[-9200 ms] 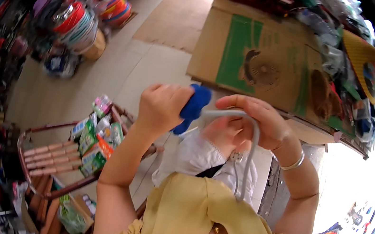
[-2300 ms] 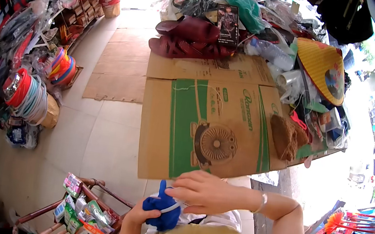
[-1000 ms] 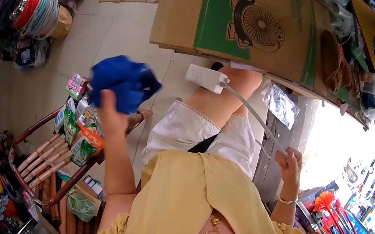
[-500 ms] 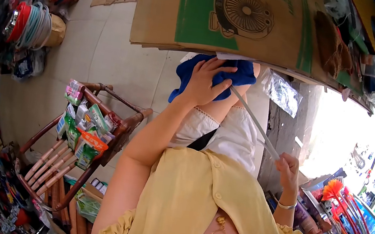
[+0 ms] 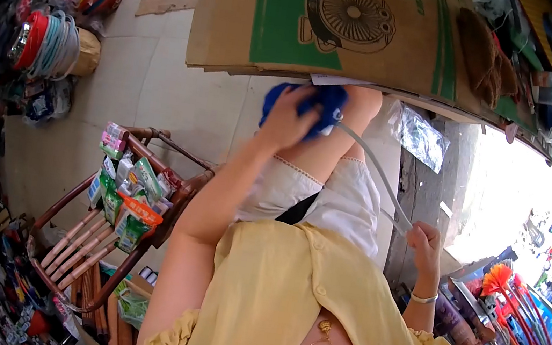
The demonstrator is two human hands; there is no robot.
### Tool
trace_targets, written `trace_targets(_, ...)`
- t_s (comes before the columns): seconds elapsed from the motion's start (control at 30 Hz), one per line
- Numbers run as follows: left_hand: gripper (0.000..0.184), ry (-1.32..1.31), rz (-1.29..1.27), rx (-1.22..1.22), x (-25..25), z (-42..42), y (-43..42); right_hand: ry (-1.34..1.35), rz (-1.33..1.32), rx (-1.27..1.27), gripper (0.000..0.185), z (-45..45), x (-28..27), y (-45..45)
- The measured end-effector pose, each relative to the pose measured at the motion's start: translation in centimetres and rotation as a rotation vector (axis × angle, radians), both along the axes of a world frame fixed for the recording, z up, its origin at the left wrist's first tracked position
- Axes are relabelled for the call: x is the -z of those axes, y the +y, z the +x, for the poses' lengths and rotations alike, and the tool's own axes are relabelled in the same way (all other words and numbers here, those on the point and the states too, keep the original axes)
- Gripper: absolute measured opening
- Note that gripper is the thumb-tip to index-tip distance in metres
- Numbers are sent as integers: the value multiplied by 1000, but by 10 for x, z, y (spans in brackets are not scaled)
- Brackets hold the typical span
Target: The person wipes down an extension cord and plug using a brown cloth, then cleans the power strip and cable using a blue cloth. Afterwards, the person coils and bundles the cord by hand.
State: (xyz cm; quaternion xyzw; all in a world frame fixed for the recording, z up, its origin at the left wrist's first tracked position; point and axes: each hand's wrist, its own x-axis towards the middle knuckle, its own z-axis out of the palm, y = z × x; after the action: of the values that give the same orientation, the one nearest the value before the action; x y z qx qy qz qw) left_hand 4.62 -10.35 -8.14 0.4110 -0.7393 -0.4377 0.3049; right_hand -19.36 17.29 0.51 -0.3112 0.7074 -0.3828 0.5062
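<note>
Packets (image 5: 141, 190) on chair (image 5: 189, 194), cardboard (image 5: 230, 25) before lap (image 5: 280, 191)

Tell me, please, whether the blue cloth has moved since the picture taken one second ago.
Yes, the blue cloth has moved to the right, away from the brown chair, and is now at the knee.

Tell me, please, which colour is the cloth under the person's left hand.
The cloth is blue; the head view shows it best, though slightly blurred.
</note>
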Motion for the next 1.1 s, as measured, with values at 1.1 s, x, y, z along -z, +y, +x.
trace_targets(1.1, 32, 647, 850, -250, 24, 25, -23, 13, 202, -229, 32, 13, 34, -15)
